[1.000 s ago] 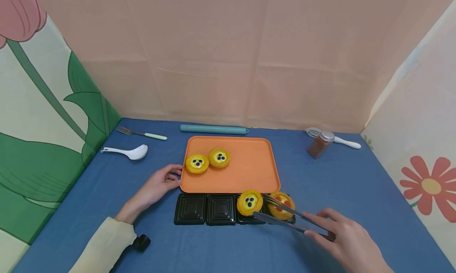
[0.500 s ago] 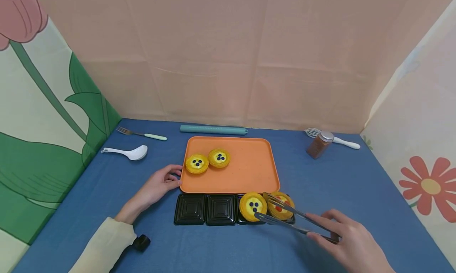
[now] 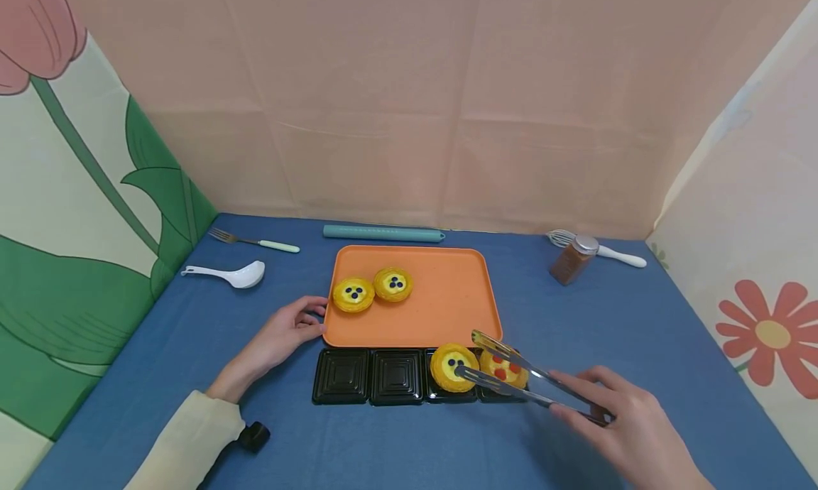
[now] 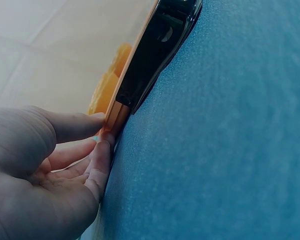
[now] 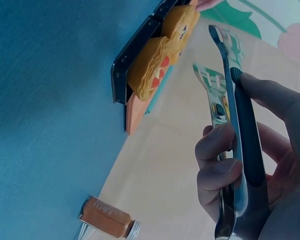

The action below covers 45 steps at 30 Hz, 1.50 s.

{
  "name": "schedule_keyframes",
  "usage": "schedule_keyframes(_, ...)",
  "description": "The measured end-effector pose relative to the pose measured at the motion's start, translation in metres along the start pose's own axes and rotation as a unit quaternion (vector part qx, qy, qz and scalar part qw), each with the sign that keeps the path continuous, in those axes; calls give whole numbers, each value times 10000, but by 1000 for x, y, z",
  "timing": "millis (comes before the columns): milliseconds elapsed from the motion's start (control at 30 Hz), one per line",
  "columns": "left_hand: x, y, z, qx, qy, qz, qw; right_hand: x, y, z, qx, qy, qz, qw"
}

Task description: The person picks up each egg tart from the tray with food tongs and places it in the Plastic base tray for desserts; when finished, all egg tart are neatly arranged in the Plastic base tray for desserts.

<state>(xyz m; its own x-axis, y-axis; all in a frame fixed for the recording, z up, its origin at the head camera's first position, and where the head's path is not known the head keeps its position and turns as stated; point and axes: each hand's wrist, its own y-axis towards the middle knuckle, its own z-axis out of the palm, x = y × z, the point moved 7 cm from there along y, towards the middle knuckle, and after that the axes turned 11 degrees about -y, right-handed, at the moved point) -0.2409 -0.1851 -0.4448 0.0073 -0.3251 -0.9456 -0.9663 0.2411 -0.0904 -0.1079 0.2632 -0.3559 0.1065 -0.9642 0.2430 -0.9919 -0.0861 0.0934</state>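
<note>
My right hand (image 3: 629, 422) grips metal tongs (image 3: 511, 390), whose arms stand apart above the black tray (image 3: 341, 376). In the right wrist view the tongs (image 5: 245, 150) hold nothing between their tips. A tart with dark berries (image 3: 450, 380) sits in the third compartment from the left, and a tart with red pieces (image 3: 511, 366) sits in the rightmost one, partly hidden by the tongs. With thumb and fingertips, my left hand (image 3: 287, 334) pinches the left rim of the orange tray (image 3: 441, 291). Two more berry tarts (image 3: 353, 295) lie on that tray's left half.
A fork (image 3: 262, 242) and a white spoon (image 3: 239, 274) lie at the back left. Behind the orange tray is a teal rolling pin (image 3: 383, 233). At the back right, a brown shaker jar (image 3: 571, 263) stands by a whisk (image 3: 620, 256). Upright cloth panels border the table.
The berry tart in the third compartment has shifted slightly right. The tongs have risen from the tarts, with their tips spreading wider. My left hand stays on the orange tray's rim.
</note>
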Motion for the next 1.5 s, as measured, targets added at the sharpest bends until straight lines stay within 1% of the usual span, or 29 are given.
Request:
schedule_keyframes(267,1,1,0,-15,-2,37,10000,5,13,-9,-306,12,-329,9990)
schedule_keyframes(533,0,1,1,-2,16,0,10000,14,25,-15,-759,2,-784,9940)
schedule_keyframes(700,-2,2,1,18,4,41,10000,21,36,-14,-688,-36,-901,9936)
schedule_keyframes(767,-2,2,1,15,15,46,10000,23,43,-12,-588,-36,-879,9944)
schedule_keyframes(967,-1,1,0,14,40,8,10000,27,64,2,-346,9,-947,9949)
schedule_keyframes(1200,0,1,0,19,25,40,10000,29,85,14,-125,-124,-1054,9943)
schedule_keyframes(1500,2,1,0,9,-2,47,10000,39,109,27,89,-304,-1261,9915)
